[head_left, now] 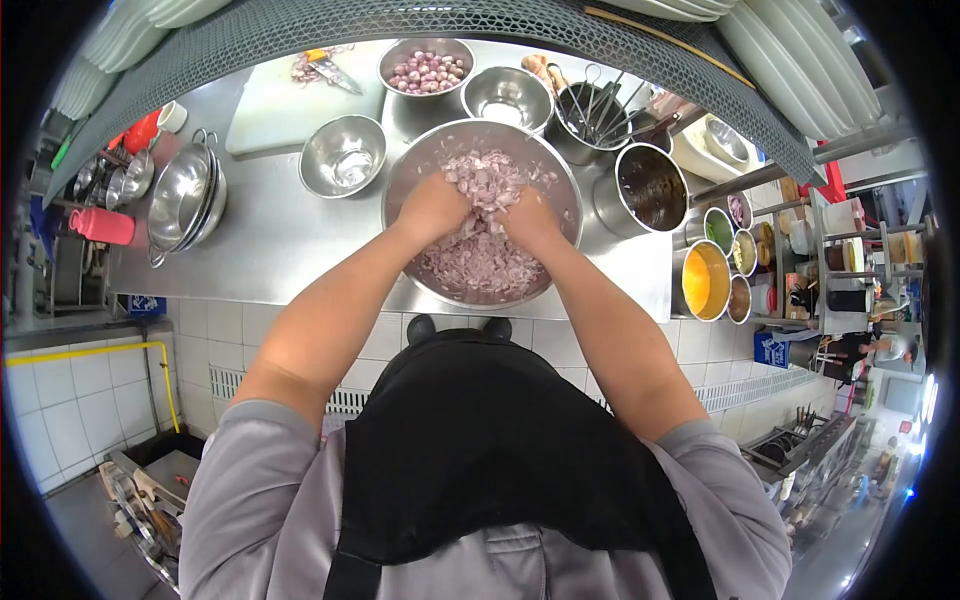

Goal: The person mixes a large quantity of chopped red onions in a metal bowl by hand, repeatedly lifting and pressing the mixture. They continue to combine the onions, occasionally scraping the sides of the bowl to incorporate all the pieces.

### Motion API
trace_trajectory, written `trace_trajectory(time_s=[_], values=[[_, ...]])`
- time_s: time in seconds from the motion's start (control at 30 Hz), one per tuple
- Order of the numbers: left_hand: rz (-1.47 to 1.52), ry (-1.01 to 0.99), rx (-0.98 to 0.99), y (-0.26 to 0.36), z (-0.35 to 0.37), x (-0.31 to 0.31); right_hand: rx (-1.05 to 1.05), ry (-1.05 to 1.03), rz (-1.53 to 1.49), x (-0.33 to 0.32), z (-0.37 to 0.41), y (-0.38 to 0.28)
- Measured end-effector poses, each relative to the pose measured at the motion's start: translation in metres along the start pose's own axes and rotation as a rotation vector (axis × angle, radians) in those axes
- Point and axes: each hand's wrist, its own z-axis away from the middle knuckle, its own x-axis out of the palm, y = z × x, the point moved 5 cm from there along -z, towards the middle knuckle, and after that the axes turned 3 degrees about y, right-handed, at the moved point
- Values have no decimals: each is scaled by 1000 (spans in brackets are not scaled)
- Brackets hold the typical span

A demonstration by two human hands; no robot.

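A large metal bowl (pixel 393 190) in front of me holds a heap of thinly sliced shallots (pixel 480 262), pale pink and white. Both my hands are inside it, close together. My left hand (pixel 440 205) is curled into the slices from the left, its fingers partly buried. From the other side my right hand (pixel 530 217) is closed around more slices, its fingertips hidden. Loose slices lie piled between and above the hands, and some stick to the bowl's wall.
Behind stand a bowl of whole shallots (pixel 428 72), two metal bowls (pixel 343 157) (pixel 507 97), and a cutting board (pixel 290 115) with a knife (pixel 334 72). To the right are pots of utensils (pixel 592 120) and dark liquid (pixel 650 188). A mesh shelf (pixel 420 22) hangs overhead.
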Motion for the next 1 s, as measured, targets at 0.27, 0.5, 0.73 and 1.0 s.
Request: trace_trajectory(time_s=[0.27, 0.5, 0.73, 1.0], values=[[30, -151, -16, -13, 27, -3, 161, -415, -143, -17, 17, 7], [630, -379, -465, 2, 56, 31, 260, -415, -324, 36, 44, 5], [1014, -174, -462, 31, 49, 17, 227, -175, -805, 21, 36, 0], [556, 19, -24, 8, 12, 8, 71, -25, -525, 12, 1, 6]])
